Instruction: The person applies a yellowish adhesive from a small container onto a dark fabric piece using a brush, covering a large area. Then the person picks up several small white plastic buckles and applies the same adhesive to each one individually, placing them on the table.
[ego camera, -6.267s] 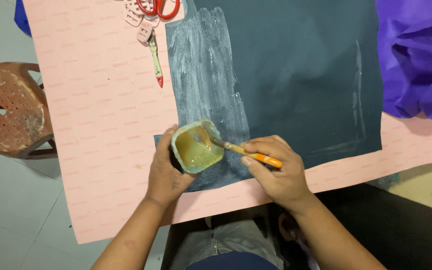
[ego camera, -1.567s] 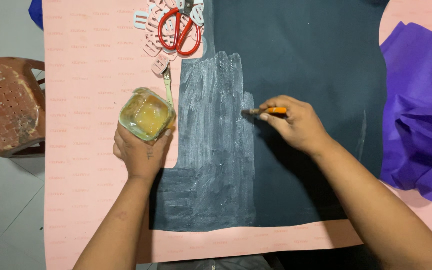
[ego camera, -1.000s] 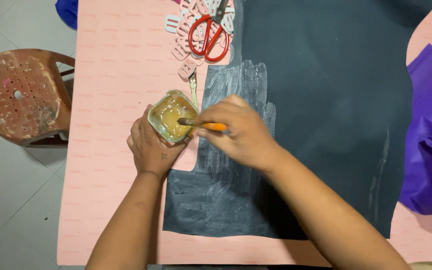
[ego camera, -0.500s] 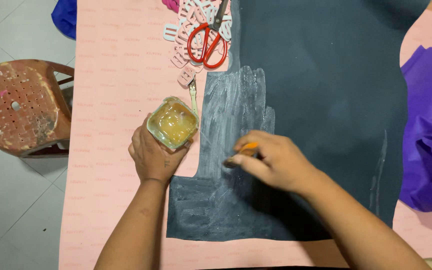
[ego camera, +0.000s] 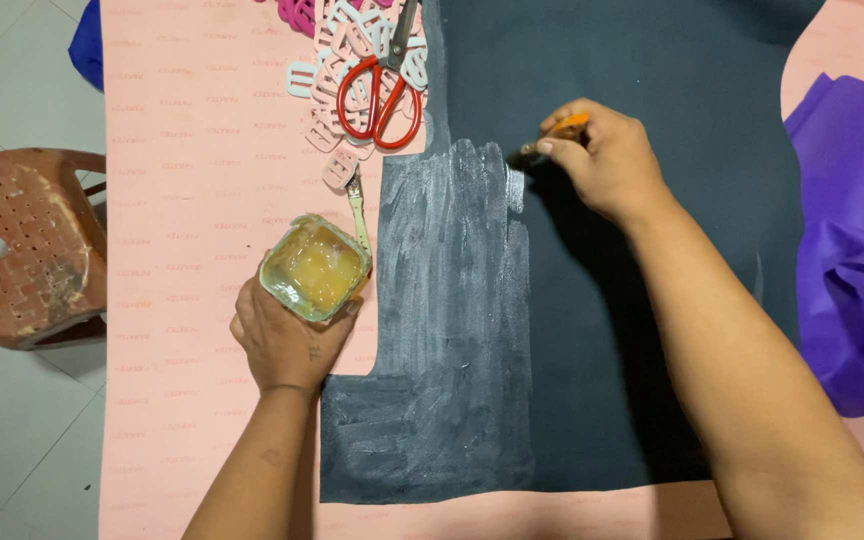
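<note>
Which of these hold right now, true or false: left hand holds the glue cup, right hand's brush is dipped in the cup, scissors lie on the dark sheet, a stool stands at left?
1. The left hand holds the cup. True.
2. The right hand has its brush in the cup. False: its tip is on the dark sheet.
3. The red scissors lie on the dark sheet. False: on the pale buckles.
4. A stool stands at left. True.

Matt dark sheet (ego camera: 652,250), streaked wet and glossy where brushed, laid over smooth pink paper (ego camera: 182,200). Clear glossy plastic cup (ego camera: 314,268) of yellowish glue. Red plastic-handled metal scissors (ego camera: 384,85). Crumpled purple cloth (ego camera: 852,250). Worn, paint-stained stool (ego camera: 22,250).
</note>
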`<state>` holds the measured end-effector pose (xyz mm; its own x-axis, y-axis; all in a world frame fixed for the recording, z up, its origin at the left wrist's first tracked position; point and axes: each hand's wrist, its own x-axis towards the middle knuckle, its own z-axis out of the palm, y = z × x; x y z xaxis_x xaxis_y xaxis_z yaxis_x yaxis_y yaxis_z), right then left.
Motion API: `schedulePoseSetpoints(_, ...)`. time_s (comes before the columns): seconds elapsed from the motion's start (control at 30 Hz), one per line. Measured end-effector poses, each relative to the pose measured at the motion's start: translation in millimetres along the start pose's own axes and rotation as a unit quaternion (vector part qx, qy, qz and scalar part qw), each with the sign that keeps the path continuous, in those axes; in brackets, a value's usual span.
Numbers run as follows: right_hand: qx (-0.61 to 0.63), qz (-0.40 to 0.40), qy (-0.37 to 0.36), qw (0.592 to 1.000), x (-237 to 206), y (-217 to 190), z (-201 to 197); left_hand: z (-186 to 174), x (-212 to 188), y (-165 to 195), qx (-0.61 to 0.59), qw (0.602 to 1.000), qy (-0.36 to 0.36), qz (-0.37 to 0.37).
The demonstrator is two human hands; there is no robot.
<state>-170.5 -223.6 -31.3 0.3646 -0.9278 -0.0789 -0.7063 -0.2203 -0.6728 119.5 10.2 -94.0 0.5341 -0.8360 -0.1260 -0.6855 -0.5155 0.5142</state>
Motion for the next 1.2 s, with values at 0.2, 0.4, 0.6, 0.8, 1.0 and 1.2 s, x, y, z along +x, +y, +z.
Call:
schedulePoseSetpoints(0.2, -0.093, -0.12, -0.009, 0.988, -27, -14, -1, 1, 0, -4, -0.011, 1.0, 0.002, 0.004)
schedulePoseSetpoints(0.4, -0.05, -0.038, -0.064, 0.996, -54, -24, -11, -1, 0, -4, -0.007, 1.0, 0.009, 0.019)
schedulePoseSetpoints(0.6, -0.04, -0.059, -0.026, 0.997, -23, -20, 0, 2, -1, -8, -0.008, 1.0, 0.011, 0.024)
schedulePoseSetpoints(0.8, -0.042, 0.011, -0.228, 0.973, -87, -17, 1, 2, 0, -8, -0.017, 0.999, 0.017, 0.024)
schedulePoseSetpoints(1.0, 0.111, 0.09, -0.144, 0.979, -63, -22, 17, 6, 0, -11, -0.009, 1.0, 0.008, 0.015)
schedulePoseSetpoints(1.2, 0.054, -0.176, -0.001, 0.983, -42, -51, 76, 10, -1, -20, -0.016, 1.0, 0.016, 0.021)
